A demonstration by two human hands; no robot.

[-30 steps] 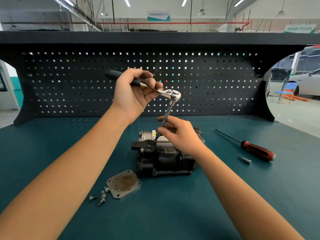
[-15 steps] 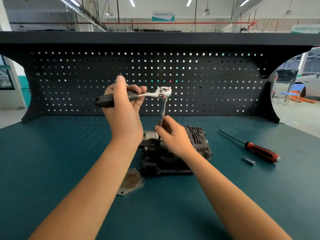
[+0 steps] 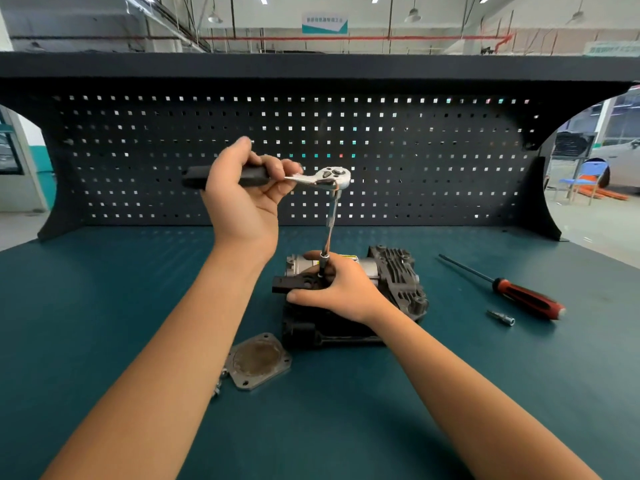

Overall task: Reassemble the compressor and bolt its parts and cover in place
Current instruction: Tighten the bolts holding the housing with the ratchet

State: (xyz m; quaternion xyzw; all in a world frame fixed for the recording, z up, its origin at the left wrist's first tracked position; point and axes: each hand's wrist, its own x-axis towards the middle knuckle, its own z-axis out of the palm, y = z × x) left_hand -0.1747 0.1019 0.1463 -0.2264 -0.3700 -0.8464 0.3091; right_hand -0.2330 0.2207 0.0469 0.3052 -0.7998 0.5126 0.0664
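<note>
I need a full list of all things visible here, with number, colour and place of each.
compressor: one, black and grey, middle of table
ratchet wrench: one, silver with black handle, held above compressor
extension bar: one, silver, from wrench head down to compressor
cover plate: one, grey, flat on table before compressor
loose bolts: count unclear, silver, beside plate, partly behind left arm
screwdriver: one, red and black handle, table right
small bit: one, silver, near screwdriver
pegboard: one, black, behind table
table: one, teal, under everything
left hand: one, grips wrench handle
right hand: one, on compressor, fingers round extension bar's lower end
</note>
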